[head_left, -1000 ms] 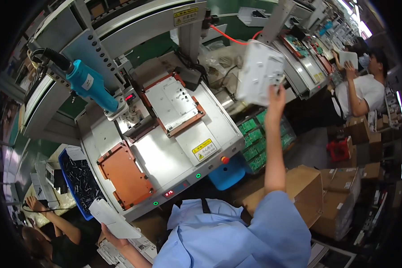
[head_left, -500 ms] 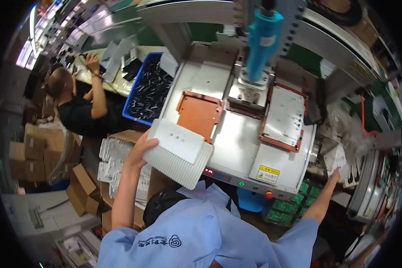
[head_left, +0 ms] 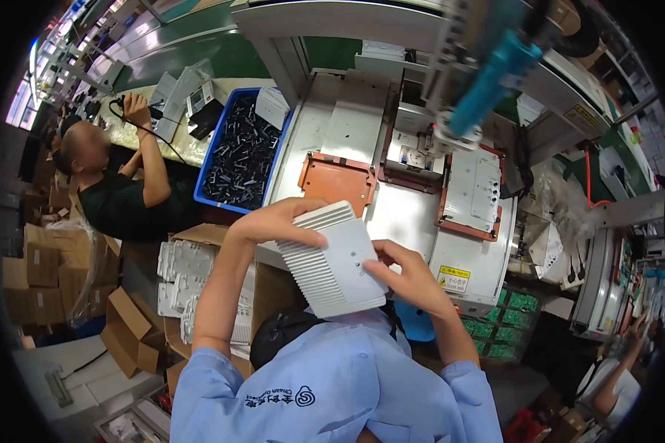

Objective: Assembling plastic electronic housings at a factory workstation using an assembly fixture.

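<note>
Both my hands hold a white finned housing just in front of my blue shirt. My left hand grips its upper ribbed edge. My right hand holds its right side. Beyond it lies the grey machine table with an empty orange fixture plate and a second fixture carrying a pale plate. A teal power screwdriver hangs above the fixtures.
A blue bin of small black parts stands left of the table. A person in a black shirt works at the left bench. Cardboard boxes with white housings sit lower left. Green circuit boards lie at the right.
The view has swung round. Half a second ago only my left hand held the housing while my right reached to the right; now my right hand is on the housing too.
</note>
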A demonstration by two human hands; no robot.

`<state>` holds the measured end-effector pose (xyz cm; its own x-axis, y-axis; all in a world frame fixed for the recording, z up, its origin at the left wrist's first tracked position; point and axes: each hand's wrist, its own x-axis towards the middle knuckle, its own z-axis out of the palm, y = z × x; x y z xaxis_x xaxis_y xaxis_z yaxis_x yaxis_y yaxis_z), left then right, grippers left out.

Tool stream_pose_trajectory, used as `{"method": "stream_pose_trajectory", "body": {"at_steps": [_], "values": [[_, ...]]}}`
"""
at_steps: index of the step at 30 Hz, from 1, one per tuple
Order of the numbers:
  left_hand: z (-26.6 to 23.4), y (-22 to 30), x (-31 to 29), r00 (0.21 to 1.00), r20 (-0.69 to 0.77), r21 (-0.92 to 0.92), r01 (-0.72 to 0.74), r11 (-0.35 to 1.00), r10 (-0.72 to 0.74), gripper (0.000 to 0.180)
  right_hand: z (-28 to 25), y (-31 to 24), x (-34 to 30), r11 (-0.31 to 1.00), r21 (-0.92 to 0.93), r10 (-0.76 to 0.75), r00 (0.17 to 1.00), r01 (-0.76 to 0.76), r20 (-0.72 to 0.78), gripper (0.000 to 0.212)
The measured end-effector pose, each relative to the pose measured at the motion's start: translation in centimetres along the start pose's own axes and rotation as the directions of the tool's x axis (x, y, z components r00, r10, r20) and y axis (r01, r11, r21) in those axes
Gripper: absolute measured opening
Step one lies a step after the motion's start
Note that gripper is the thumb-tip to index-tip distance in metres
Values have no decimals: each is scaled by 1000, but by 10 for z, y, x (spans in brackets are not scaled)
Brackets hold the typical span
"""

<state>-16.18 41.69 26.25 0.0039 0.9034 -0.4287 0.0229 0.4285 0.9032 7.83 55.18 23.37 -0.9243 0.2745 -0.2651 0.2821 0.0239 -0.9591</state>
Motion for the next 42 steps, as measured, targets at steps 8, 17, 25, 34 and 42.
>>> {"method": "stream_pose_trajectory", "body": {"at_steps": [8,17,25,34,42], "values": [[30,35,-38,843,48,875,-294,385,535,43,11,-10,21,983,181,97,888,-16,-449,33],[28,-94,9,563,44,933,-319,168,826,48,27,28,68,833,553,218,909,16,-355,45],[23,-127,12,706,-31,834,-372,408,707,50,35,67,80,977,180,186,878,-116,-441,29],[61,-111,28,883,-143,968,32,247,446,48,3,61,93,719,-660,-168,866,-220,-471,21],[54,-109,28,828,-200,926,-15,378,523,46,-29,57,142,979,-206,-92,894,0,-439,26]]}}
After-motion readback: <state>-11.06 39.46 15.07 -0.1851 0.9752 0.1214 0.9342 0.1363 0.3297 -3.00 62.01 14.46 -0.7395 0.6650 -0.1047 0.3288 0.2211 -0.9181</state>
